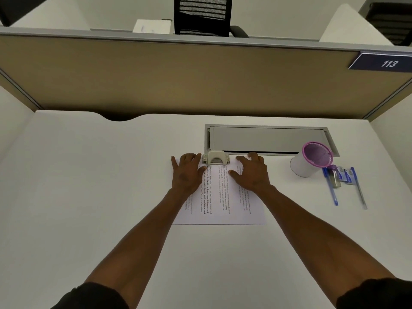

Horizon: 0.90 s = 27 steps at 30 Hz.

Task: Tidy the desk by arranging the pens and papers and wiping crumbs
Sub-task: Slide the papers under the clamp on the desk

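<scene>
Left hand: the left hand (186,172) lies flat, palm down, fingers spread and pointing to 12 o'clock; it presses on the left part of the white printed paper sheets (219,197) and grips nothing.
Right hand: the right hand (252,173) is also spread wide, palm down on the right part of the sheets, fingertips slightly curled near their far edge; it holds nothing.
Arms: both bare forearms stretch from 6 o'clock toward the sheets, dark sleeves at the elbows.
Papers: centred on the white desk (89,186), text running sideways.
Hole punch: a beige hole punch (215,158) sits on the far edge of the sheets, between the two hands, touching the left fingers.
Pen cup: a white cup with a purple mesh rim (311,159), at 3 o'clock from the hands, well apart.
Pens: blue pens (332,186), just beside the cup at its 4 o'clock.
Cable tray: a grey metal lid (267,139) at 12 o'clock.
</scene>
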Each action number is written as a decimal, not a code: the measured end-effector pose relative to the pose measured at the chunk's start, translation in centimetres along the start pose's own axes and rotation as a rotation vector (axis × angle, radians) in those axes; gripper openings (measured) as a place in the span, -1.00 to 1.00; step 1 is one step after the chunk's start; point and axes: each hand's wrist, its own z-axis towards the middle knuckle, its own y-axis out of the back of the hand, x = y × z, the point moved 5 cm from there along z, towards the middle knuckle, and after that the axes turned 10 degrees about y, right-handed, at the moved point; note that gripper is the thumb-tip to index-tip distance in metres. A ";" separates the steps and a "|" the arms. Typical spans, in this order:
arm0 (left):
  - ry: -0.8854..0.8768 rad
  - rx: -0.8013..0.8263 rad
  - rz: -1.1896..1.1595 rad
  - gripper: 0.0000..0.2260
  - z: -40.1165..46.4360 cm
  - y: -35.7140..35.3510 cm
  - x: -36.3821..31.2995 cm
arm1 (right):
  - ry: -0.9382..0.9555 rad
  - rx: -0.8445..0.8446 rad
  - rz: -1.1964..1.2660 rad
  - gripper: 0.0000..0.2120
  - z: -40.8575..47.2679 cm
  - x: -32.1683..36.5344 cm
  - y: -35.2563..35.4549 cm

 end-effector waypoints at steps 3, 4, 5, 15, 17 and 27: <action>0.002 -0.018 -0.021 -0.61 0.3 0.0 -0.1 | 0.001 0.000 0.008 -0.38 0.0 0.0 0.0; 0.007 -0.026 -0.026 -0.62 0.5 0.0 -0.1 | 0.005 0.002 0.011 -0.39 0.0 0.1 0.0; 0.010 -0.033 -0.029 -0.64 0.6 0.1 -0.1 | 0.009 0.003 0.013 -0.40 0.1 0.1 -0.1; 0.021 -0.048 -0.041 -0.72 1.5 0.1 -0.2 | 0.008 0.003 0.006 -0.44 0.2 0.2 -0.4; 0.027 -0.040 -0.031 -0.69 1.6 0.1 -0.3 | 0.007 0.009 0.008 -0.44 0.1 0.2 -0.5; 0.008 -0.053 -0.008 -0.71 1.7 0.0 -0.4 | -0.024 -0.005 0.062 -0.57 0.2 0.7 -0.2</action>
